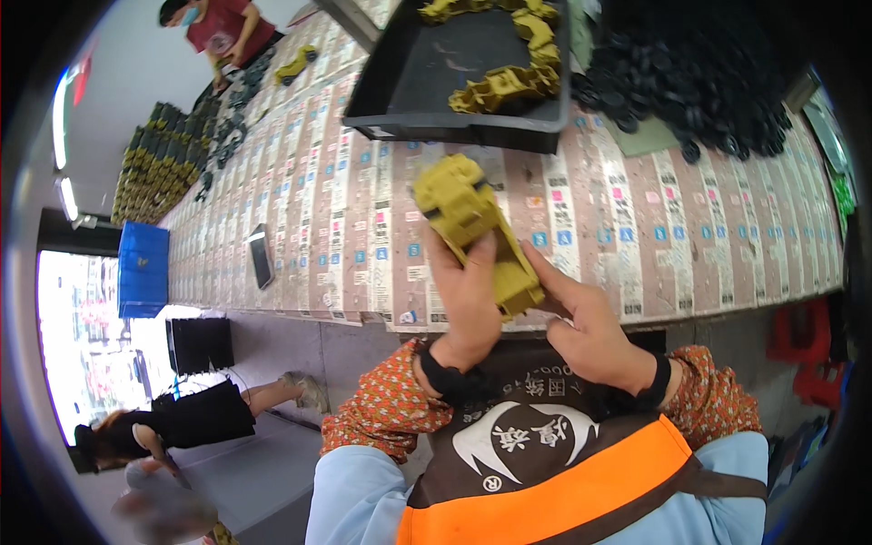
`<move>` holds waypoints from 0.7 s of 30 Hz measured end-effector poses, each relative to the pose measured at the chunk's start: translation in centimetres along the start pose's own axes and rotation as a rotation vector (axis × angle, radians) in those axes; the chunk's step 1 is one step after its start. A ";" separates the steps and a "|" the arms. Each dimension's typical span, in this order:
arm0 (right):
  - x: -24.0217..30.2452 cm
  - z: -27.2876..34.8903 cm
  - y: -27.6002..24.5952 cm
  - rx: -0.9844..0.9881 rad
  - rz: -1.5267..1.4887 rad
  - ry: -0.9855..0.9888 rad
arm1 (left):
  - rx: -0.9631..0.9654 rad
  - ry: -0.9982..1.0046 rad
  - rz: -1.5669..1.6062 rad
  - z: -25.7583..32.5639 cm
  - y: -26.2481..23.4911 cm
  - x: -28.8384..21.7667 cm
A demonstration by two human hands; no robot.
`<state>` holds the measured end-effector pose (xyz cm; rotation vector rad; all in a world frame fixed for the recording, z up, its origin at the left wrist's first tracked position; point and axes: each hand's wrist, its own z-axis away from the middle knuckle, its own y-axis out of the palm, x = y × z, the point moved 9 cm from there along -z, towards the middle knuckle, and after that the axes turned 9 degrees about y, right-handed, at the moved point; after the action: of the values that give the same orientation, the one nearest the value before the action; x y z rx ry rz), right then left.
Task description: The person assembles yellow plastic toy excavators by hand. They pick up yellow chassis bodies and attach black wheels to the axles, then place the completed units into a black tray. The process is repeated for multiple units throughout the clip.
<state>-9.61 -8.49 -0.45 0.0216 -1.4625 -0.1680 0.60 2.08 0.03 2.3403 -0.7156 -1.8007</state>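
A yellow plastic toy truck body is held above the near edge of the table, its cab end pointing away from me and its open bed toward me. My left hand grips it from the left, with the thumb lying across the bed behind the cab. At the bed's right side, my right hand has its fingers against the yellow wall and rear end. Whether that hand holds any small part is hidden. Dark pieces show at the sides of the cab.
A black tray with yellow truck parts stands beyond my hands. Many black wheels are heaped at the far right. A phone lies on the left, near a blue bin. Stacked toys and a co-worker are at the far left.
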 end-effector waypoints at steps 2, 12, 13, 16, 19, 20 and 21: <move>0.1 -0.6 0.4 0.044 -0.018 0.038 | -0.025 0.037 0.005 0.0 -0.3 -0.6; 2.8 -2.9 -4.3 -0.021 0.203 0.114 | -0.111 -0.651 0.000 -8.0 -15.4 -0.1; 2.5 -2.5 -5.6 -0.056 0.149 0.149 | -0.080 -0.771 0.056 -9.8 -17.9 1.1; 1.1 -0.5 -8.6 -0.176 0.100 0.244 | -0.220 -0.885 -0.063 -16.3 -25.8 3.5; 0.0 1.3 -10.1 -0.230 0.068 0.309 | -0.159 -0.516 0.003 -27.0 -28.8 4.8; 0.2 2.2 -10.7 -0.285 0.072 0.305 | 0.083 -0.197 -0.764 -30.7 -25.8 1.5; 0.6 2.8 -10.7 -0.304 0.083 0.288 | 0.323 0.201 -1.508 -32.6 -21.4 -2.6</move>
<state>-13.41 -18.90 -0.81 -0.2521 -1.1368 -0.3054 36.97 15.59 4.27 3.5373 1.2598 -1.6214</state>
